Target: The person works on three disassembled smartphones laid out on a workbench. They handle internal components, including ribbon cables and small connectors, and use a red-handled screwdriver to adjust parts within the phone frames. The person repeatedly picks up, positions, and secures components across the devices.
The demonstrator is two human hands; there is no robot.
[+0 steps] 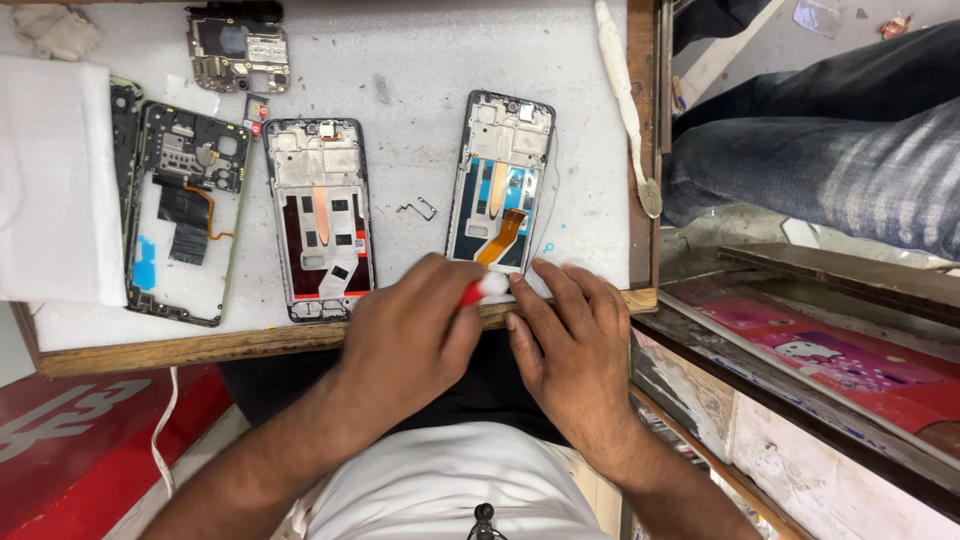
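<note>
Left grip (pixel 405 335) was clenched around a red-handled tool (pixel 471 293) with a white tip, held at the near end of an opened phone frame (pixel 499 180) — the one with the orange ribbon cable. Right grip (pixel 565 330) was released, fingers spread flat, pressing that frame's near edge against the bench (pixel 420 160). Left of it lay a second phone frame (pixel 320 215) — just beyond, a dark back cover (pixel 180 215) and a white cloth (pixel 55 180).
</note>
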